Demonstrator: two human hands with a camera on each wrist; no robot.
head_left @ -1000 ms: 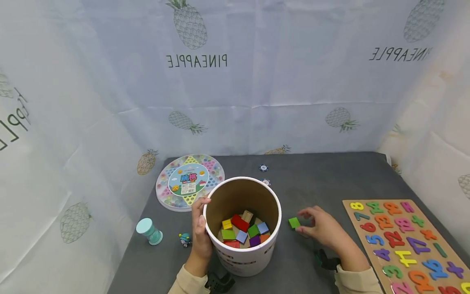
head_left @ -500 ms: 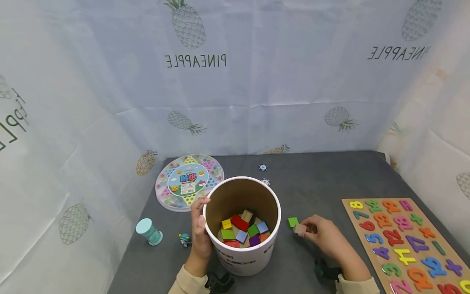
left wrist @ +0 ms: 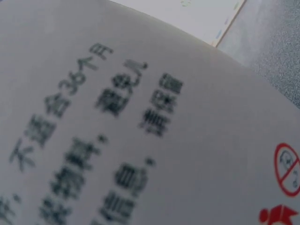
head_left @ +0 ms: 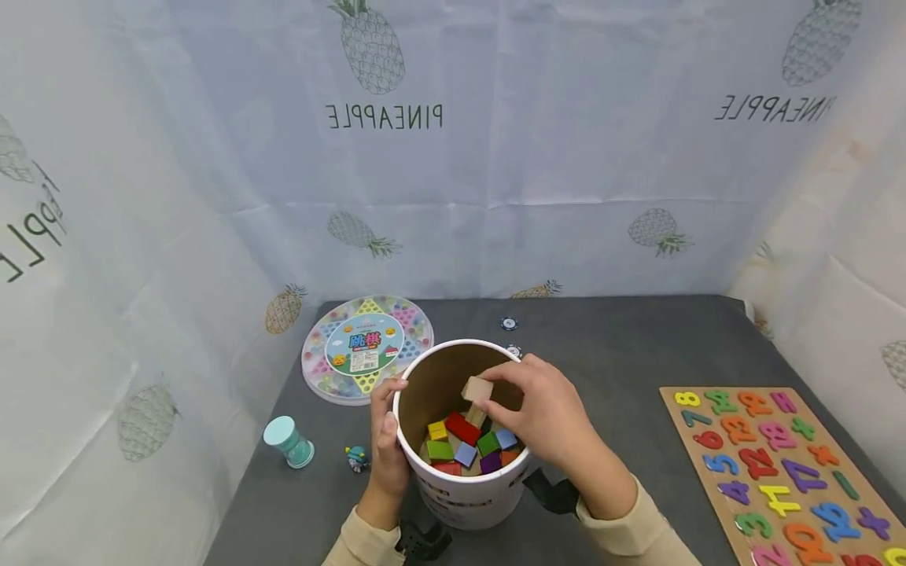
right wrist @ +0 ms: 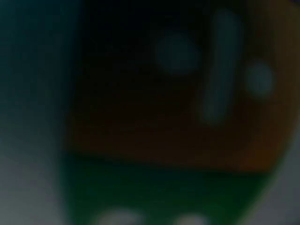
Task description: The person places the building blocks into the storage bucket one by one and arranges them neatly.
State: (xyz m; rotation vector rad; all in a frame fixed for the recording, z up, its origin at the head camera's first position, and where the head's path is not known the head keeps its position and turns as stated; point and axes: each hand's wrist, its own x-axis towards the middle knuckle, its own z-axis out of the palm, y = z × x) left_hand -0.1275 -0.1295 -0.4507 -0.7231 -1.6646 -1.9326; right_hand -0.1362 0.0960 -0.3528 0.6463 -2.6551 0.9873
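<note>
A white round bucket [head_left: 467,503] stands in front of me, its mouth tilted toward the head camera. My left hand [head_left: 389,452] grips its left side, fingertips on the rim. Inside the mouth, my right hand [head_left: 548,405] pinches a plain wooden block [head_left: 477,389] between thumb and fingers, above the blocks on the bottom. Among these are a red block [head_left: 462,428], a yellow block [head_left: 437,431] and a purple block [head_left: 491,463]. Printed bucket wall [left wrist: 225,140] fills most of the left wrist view. The right wrist view is dark and blurred.
A round game board [head_left: 364,346] lies behind the bucket at left. Left of the bucket are a turquoise hourglass [head_left: 289,442] and a small figurine [head_left: 357,458]. A poker chip [head_left: 509,323] lies behind. At right is a letter-and-number puzzle board [head_left: 778,472].
My right hand has picked up the plain block beside a green one on the table and moved left into the bucket's mouth. The green block is now hidden. The left hand stays put.
</note>
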